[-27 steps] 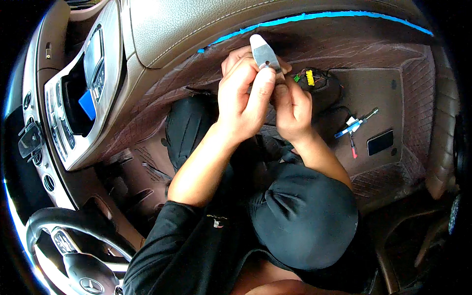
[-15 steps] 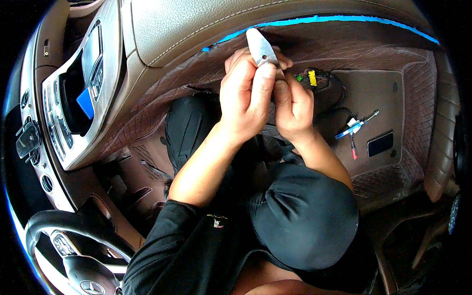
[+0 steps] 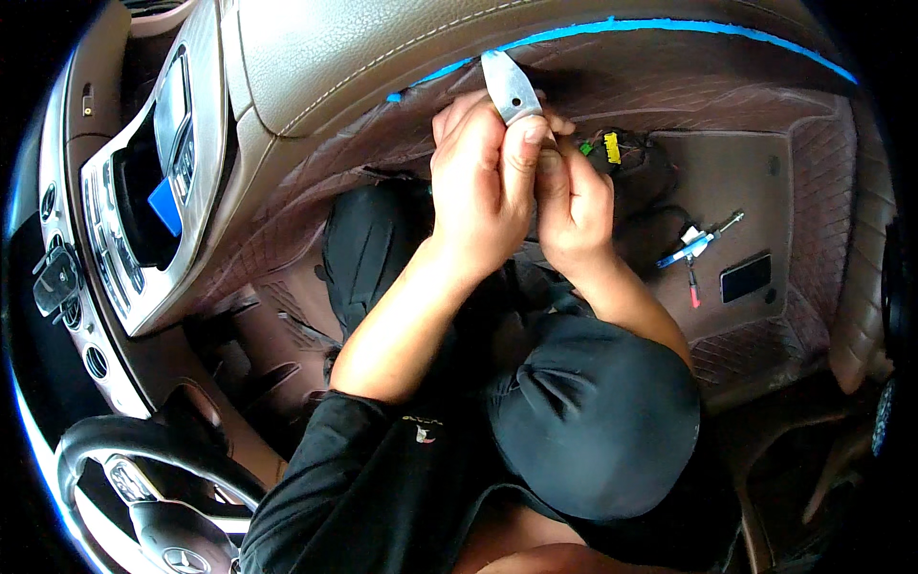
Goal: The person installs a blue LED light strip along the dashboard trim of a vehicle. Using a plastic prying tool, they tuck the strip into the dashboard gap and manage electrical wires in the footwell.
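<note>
A flat silver metal blade (image 3: pixel 510 86) with a rounded tip and one small hole rises out of my two closed hands. My left hand (image 3: pixel 483 182) grips it from the left, thumb lying along its lower part. Close against it, my right hand (image 3: pixel 574 201) is closed around the lower end, which the fingers hide. The blade's tip reaches a strip of blue tape (image 3: pixel 612 27) running along the seam between the leather panel (image 3: pixel 382 62) and the quilted brown lining; I cannot tell whether it presses on the tape.
Right of my hands lie a yellow plug (image 3: pixel 612 147) and a green plug (image 3: pixel 585 150) on dark cables. Farther right, a blue-and-silver pen-like tool (image 3: pixel 687 251) and a dark phone (image 3: pixel 746 278) rest on the floor mat. A console (image 3: pixel 124 230) and steering wheel (image 3: pixel 96 440) stand left.
The view has shifted slightly, and the floor items sit a little farther right in it. Both hands keep their grip on the blade, whose tip stays by the blue tape.
</note>
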{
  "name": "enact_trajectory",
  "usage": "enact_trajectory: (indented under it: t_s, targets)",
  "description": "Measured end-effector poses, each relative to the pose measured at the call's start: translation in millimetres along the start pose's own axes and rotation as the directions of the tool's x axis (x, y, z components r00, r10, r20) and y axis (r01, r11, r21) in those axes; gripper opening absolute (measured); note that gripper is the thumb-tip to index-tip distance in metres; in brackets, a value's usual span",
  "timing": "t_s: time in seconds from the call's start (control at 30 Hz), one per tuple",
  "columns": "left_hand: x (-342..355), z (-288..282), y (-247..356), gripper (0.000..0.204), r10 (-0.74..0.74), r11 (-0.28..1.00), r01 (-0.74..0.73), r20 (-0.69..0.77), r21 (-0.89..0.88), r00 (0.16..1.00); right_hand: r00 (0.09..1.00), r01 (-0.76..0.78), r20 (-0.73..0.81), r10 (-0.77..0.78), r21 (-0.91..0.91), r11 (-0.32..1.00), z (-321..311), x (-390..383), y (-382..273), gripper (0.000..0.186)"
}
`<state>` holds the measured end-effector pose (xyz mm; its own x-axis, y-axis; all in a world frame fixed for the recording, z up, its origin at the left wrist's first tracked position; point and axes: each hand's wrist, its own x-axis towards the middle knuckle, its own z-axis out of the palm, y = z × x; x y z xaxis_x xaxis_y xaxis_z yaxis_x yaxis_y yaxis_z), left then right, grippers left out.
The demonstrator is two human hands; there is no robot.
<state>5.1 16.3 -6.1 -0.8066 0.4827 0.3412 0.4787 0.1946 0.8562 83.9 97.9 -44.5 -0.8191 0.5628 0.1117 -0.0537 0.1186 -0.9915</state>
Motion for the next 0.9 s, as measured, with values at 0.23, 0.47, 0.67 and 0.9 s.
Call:
enact_trajectory:
  t_s: [0.23,0.47,0.67,0.9]
  targets:
    - [4,16,5,0.017,-0.098,0.982,0.079,-0.105,-0.174,0.99,0.998,-0.045,0.039,0.045,-0.017,0.999,-1,11,-6,0.022]
    - [13,29,31,0.025,-0.207,0.934,0.16,-0.119,-0.32,0.971,0.965,-0.107,0.24,0.103,0.004,0.994,-55,40,-44,0.047]
    - [9,-38,16,0.033,-0.195,0.96,0.202,0.055,-0.194,0.979,0.959,-0.142,0.237,0.155,-0.071,0.987,-46,16,-30,0.047]
    - [10,-33,-2,0.041,-0.2,0.869,0.229,0.111,-0.44,0.973,0.988,-0.095,0.128,0.08,0.114,0.989,-22,-6,-12,0.032]
